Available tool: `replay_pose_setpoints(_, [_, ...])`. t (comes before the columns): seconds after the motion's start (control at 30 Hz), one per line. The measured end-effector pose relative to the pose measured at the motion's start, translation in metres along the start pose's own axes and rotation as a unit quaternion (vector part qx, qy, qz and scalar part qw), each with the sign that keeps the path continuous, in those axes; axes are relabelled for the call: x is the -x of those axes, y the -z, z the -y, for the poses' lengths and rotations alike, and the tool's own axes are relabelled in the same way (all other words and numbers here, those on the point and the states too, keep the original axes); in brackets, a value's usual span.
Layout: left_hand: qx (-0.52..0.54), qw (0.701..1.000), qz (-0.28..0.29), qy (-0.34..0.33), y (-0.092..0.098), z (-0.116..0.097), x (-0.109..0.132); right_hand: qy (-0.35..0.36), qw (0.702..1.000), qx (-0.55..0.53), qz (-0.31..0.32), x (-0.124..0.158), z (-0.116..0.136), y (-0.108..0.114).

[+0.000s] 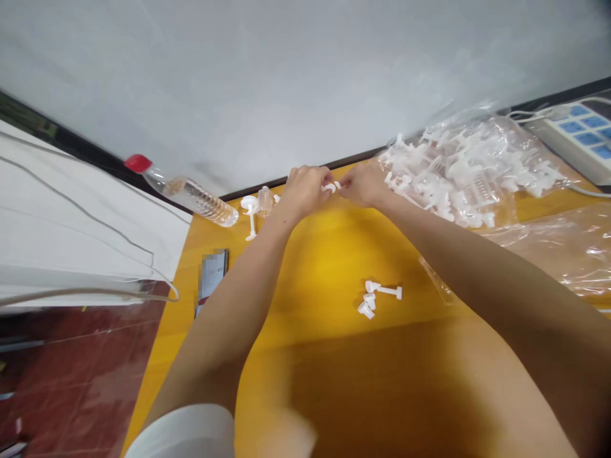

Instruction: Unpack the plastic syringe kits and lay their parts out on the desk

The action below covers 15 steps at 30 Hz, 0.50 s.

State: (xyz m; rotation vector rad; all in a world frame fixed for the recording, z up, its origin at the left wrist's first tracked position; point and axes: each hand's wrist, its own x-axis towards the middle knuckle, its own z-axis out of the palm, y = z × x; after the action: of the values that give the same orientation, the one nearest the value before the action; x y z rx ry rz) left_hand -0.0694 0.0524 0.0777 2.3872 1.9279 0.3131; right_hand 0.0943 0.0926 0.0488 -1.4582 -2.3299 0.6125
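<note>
At the far edge of the yellow table my left hand (307, 187) and my right hand (365, 183) are close together, fingers bent inward. A small curved white plastic piece (329, 188) shows at my left fingertips. Another bit of white plastic (338, 185) is pinched at my right fingertips; whether the two are joined I cannot tell. Left of my left hand stand a white plastic part with a stem (251, 216) and a small clear ribbed container (265, 201). Nearer to me, several small white plastic parts (369, 300) lie on the table, one with a long stem.
Clear bags of white plastic parts (463, 168) lie at the right, near a power strip (585, 133). A flattened clear bag (558, 245) lies before them. A red-capped bottle (191, 194) and a phone (213, 275) are at the left. A wall (286, 76) rises behind the table.
</note>
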Motion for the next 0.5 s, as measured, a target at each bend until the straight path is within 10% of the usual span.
replay_pose_setpoints(0.3, [-0.061,0.996,0.068,-0.016,-0.032,0.021,-0.024,0.028,0.999,-0.026,0.033,-0.026,-0.008,-0.031])
replay_pose_setpoints(0.5, [0.068,0.996,-0.058,0.002,-0.005,0.005,0.050,0.025,0.998,-0.054,0.018,-0.003,-0.018,-0.012])
